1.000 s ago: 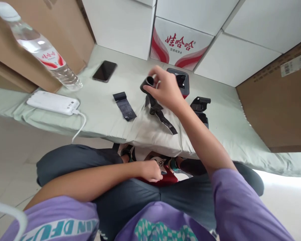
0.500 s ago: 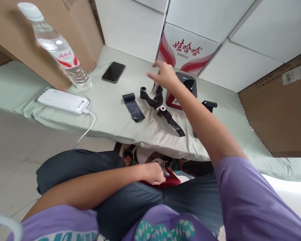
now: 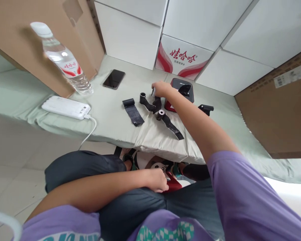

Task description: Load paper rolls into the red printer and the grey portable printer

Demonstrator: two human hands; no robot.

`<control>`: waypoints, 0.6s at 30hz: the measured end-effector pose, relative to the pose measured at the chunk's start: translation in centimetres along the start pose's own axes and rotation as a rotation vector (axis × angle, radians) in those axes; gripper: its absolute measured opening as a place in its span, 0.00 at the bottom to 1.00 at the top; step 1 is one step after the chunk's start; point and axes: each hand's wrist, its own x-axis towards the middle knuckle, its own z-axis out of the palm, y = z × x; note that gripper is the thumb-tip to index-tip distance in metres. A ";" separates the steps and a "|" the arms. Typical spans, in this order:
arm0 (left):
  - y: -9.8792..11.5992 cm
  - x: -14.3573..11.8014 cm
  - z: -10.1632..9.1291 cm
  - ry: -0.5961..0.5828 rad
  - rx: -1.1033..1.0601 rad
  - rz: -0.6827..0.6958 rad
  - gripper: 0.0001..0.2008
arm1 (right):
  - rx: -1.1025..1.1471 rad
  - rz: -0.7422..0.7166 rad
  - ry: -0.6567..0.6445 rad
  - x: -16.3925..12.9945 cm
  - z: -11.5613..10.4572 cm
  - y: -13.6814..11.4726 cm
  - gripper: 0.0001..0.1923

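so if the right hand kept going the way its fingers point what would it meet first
Probably the small roll at the fingertips of the right hand; past it lies the phone, though depth is hard to judge.

Place: storeroom-like corner — stacked cartons (image 3: pixel 130 40) filling the frame's top.
Surface: cloth-covered bench (image 3: pixel 110 113) — crossing the middle.

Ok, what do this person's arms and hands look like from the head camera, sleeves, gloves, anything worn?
Both hands are bare: no gloves, rings, watch or wristband show on the right hand or the left hand. Both forearms are uncovered to above the elbow. Each arm comes out of a short, loose purple sleeve of a T-shirt, whose front carries a teal and white print with large letters.
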 end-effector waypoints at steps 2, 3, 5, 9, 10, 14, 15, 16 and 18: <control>-0.1 -0.2 0.1 0.024 0.007 -0.008 0.07 | 0.018 -0.028 0.015 -1.2 -0.5 -1.1 0.21; 0.0 -0.4 0.1 0.030 0.007 -0.015 0.07 | 0.033 -0.065 0.047 -2.3 -1.2 -1.8 0.21; 0.1 -0.7 -0.1 0.027 -0.002 -0.024 0.08 | 0.067 -0.150 0.160 -5.9 -3.3 -3.0 0.19; 0.3 -1.3 -1.3 0.051 -0.008 -0.023 0.08 | 0.305 -0.215 0.321 -16.9 -8.7 -3.4 0.15; 0.4 -1.3 -1.5 0.060 -0.003 -0.028 0.08 | 0.461 -0.171 0.301 -19.8 -9.7 -2.9 0.14; 0.3 -1.0 -2.1 0.084 -0.012 -0.032 0.09 | 1.014 0.053 0.304 -27.9 -11.1 1.7 0.13; 0.2 -0.8 -2.1 0.085 -0.020 -0.028 0.09 | 1.127 0.103 0.344 -28.9 -10.8 3.1 0.11; 0.1 -0.6 -2.0 0.077 -0.028 -0.026 0.08 | 1.237 0.146 0.381 -29.6 -10.4 4.5 0.10; -0.2 0.0 -1.8 0.039 -0.038 -0.039 0.07 | 1.432 0.221 0.410 -30.1 -9.5 7.1 0.07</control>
